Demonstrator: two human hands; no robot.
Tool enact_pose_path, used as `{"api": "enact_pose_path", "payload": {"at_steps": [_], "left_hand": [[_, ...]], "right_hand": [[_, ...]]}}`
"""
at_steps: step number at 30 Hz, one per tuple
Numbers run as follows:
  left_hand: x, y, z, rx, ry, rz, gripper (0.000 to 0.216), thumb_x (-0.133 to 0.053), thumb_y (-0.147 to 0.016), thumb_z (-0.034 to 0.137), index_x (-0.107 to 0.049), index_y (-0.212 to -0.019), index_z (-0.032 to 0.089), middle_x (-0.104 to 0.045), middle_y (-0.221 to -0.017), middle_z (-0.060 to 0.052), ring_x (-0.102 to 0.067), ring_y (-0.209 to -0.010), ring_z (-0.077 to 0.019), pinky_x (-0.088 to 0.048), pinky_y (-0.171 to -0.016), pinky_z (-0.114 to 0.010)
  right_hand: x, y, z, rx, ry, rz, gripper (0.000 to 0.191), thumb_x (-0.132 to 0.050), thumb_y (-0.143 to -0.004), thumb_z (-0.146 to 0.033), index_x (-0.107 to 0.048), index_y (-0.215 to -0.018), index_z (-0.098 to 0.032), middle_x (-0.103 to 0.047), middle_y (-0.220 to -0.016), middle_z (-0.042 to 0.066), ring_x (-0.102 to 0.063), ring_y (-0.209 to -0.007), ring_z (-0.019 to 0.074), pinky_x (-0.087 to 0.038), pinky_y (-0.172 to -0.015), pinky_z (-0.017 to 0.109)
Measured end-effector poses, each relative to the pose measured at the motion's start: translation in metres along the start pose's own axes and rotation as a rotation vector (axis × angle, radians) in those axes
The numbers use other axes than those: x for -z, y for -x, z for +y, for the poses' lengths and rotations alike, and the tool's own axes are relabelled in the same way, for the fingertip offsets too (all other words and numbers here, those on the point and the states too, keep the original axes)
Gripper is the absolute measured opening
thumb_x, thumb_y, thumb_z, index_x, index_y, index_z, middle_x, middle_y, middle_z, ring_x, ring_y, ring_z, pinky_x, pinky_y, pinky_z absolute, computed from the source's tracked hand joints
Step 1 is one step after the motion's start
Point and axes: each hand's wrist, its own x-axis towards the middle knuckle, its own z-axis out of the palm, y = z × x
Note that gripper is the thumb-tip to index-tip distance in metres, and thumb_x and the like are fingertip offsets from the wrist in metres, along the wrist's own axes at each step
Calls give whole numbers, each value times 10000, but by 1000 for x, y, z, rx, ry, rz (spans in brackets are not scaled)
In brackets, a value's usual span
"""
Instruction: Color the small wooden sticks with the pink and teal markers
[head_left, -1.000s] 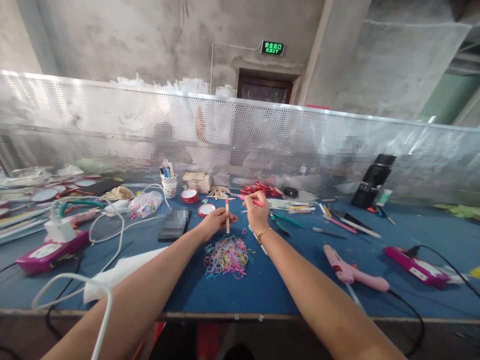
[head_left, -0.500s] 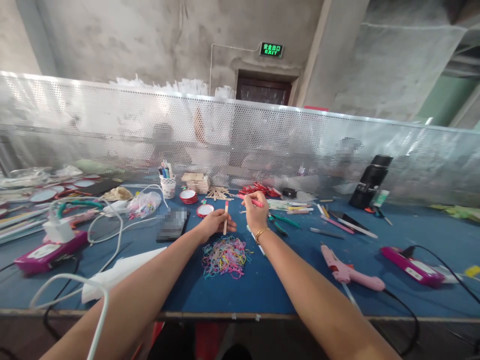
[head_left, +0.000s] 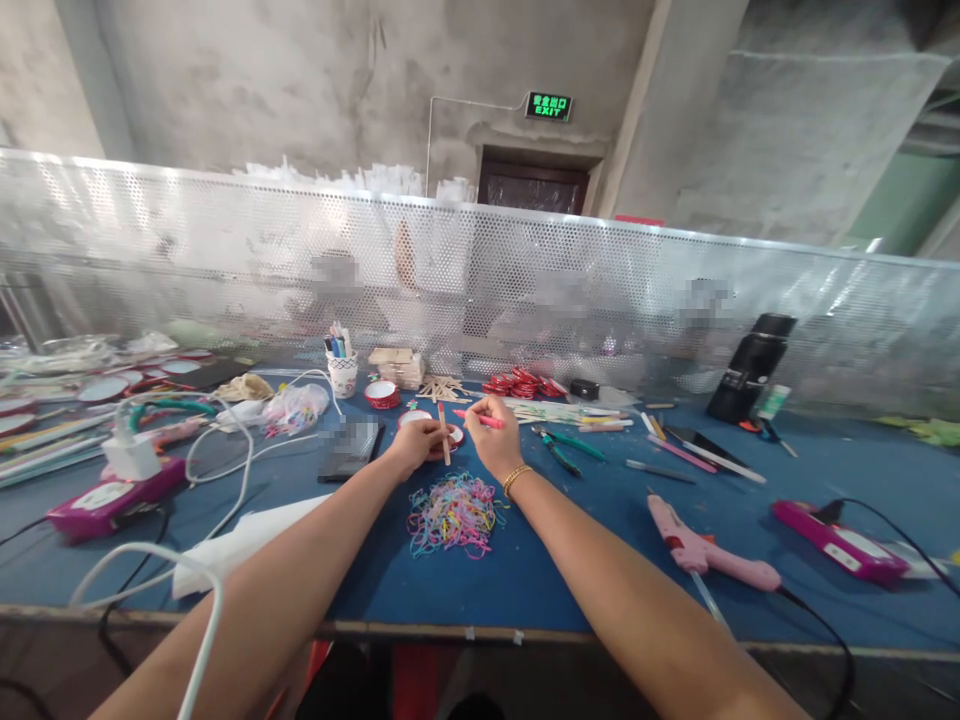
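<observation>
My left hand [head_left: 417, 442] is closed around a thin wooden craft stick [head_left: 444, 433], held upright above the blue table [head_left: 570, 560]. My right hand [head_left: 493, 438] pinches a pink marker [head_left: 480, 419] whose tip points left toward the stick's top end. The two hands are close together, almost touching. Just in front of them on the table lies a heap of small coloured rubber bands [head_left: 452, 513]. A gold bracelet sits on my right wrist.
A pink glue gun [head_left: 701, 551] lies at the right, green pliers [head_left: 564, 444] beside my right hand, a phone [head_left: 352, 447] to the left. White cables, magenta power strips [head_left: 105, 499], a pen cup [head_left: 343, 370], red tape rolls and a black flask [head_left: 745, 366] crowd the table. A perforated metal screen backs it.
My two hands have come closer together and slightly toward me. The marker tip has moved left toward the top of the stick. The camera has shifted a little.
</observation>
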Motion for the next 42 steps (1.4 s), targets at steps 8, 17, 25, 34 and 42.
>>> {"api": "enact_pose_path", "payload": {"at_steps": [8, 17, 25, 34, 42], "left_hand": [[0, 3, 1, -45, -85, -59, 257, -771, -675, 327, -694, -841, 147, -685, -709, -16, -668, -745, -171, -524, -648, -249], [0, 5, 2, -61, -75, -48, 280, -800, -638, 337, -669, -782, 137, -675, -687, -18, -651, -688, -158, -511, -607, -236], [1, 8, 3, -66, -60, -57, 304, -824, -614, 351, -673, -766, 135, -673, -677, -22, -656, -686, -160, -513, -606, -237], [0, 8, 4, -41, -74, -34, 280, -813, -630, 345, -678, -771, 144, -673, -679, -23, -661, -696, -162, -506, -604, -233], [0, 10, 4, -51, -78, -31, 277, -808, -626, 343, -669, -752, 139, -668, -671, -24, -657, -701, -171, -520, -615, -248]], "right_hand": [[-3, 1, 2, 101, 139, 7, 127, -562, -837, -293, -554, -732, -222, -636, -685, -3, -585, -663, 163, -450, -670, 270], [-6, 2, 2, 166, 223, -12, 105, -568, -838, -250, -555, -737, -222, -638, -668, -8, -587, -651, 163, -434, -689, 273], [-7, 3, -1, 186, 251, -1, 131, -555, -846, -254, -540, -720, -221, -628, -665, -3, -576, -642, 162, -419, -684, 272], [-6, 2, 0, 176, 241, 13, 141, -549, -854, -266, -539, -719, -226, -620, -642, -7, -576, -630, 164, -419, -665, 269], [-8, 3, 3, 186, 265, -10, 121, -563, -842, -249, -545, -725, -225, -629, -653, -8, -585, -636, 161, -423, -664, 263]]}}
